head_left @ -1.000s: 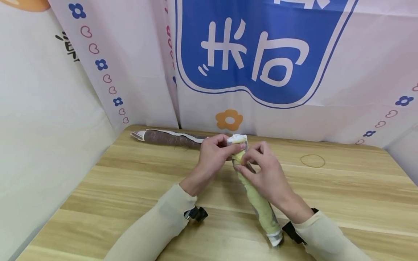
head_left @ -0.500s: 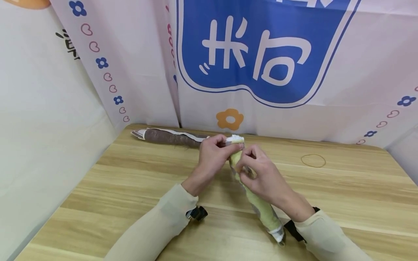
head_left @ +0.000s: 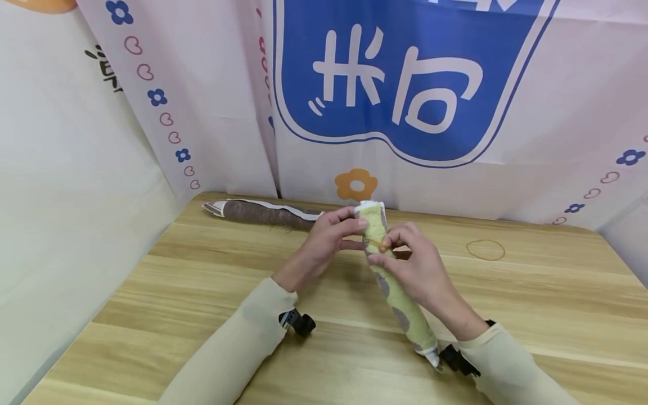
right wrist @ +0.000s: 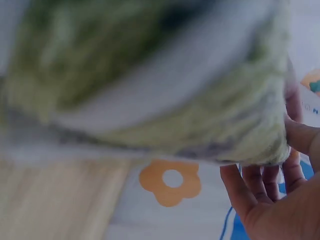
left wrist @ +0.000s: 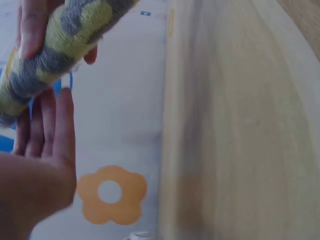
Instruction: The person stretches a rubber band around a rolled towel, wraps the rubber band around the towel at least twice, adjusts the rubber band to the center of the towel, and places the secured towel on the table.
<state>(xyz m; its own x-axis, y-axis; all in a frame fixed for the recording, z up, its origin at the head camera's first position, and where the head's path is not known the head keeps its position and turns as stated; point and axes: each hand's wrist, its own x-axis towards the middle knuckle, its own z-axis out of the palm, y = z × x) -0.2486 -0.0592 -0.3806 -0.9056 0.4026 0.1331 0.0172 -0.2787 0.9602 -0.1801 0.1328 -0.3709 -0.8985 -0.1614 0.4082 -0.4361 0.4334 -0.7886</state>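
Fingers [head_left: 354, 224] of our left hand [head_left: 324, 242] pinch the far end of the rolled yellow-green towel [head_left: 400, 312], thumb and fingertips closed around it just below its white top edge. From our left wrist view the same roll [left wrist: 55, 47] crosses the upper left corner, with our fingers [left wrist: 47, 127] lying alongside it. Far to the left, at the back of the surface [head_left: 202, 281], we see a rolled brown towel [head_left: 263, 214] lying against the printed backdrop [head_left: 385, 84]. Moving right, our right hand [head_left: 420, 270] grips the yellow-green roll just beside the left, its fingertips pinching a thin rubber band [head_left: 377, 242] wrapped on the roll. The roll slants from the far middle of the surface toward us on the right, its near end by our right sleeve [head_left: 506, 371]. Well to the right, a second rubber band [head_left: 485, 250] lies flat on the surface, apart from both hands.
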